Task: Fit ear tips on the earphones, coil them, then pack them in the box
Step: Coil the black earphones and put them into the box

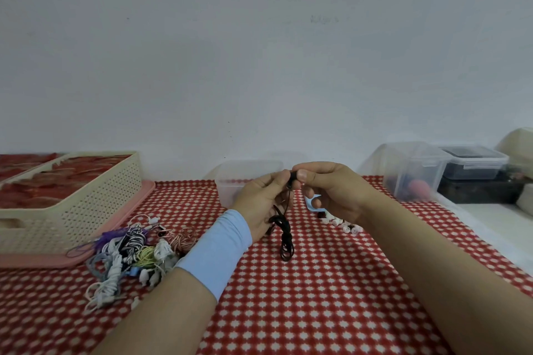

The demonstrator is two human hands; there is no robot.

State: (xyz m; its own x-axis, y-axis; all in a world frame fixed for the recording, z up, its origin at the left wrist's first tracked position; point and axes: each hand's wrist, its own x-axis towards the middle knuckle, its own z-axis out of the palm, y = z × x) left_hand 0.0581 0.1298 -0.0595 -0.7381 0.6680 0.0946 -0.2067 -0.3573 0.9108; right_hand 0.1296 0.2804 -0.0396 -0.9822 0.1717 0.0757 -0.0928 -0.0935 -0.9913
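Both hands meet above the middle of the table. My left hand [264, 196] and my right hand [331, 190] pinch the black earbud end of a black earphone [285, 236], whose coiled cable hangs down onto the red checked cloth. Whether a tip sits on the bud is hidden by my fingers. Loose white and black ear tips [343, 225] lie on the cloth under my right hand. A clear plastic box [230, 179] stands just behind my hands. A tangled pile of earphones [132, 253] in several colours lies at the left.
A cream perforated basket [86, 204] on a pink tray [138, 204] stands at the far left. Clear and dark lidded containers [415, 170] line the right edge. A small blue piece [313, 202] lies near the tips. A white wall stands behind.
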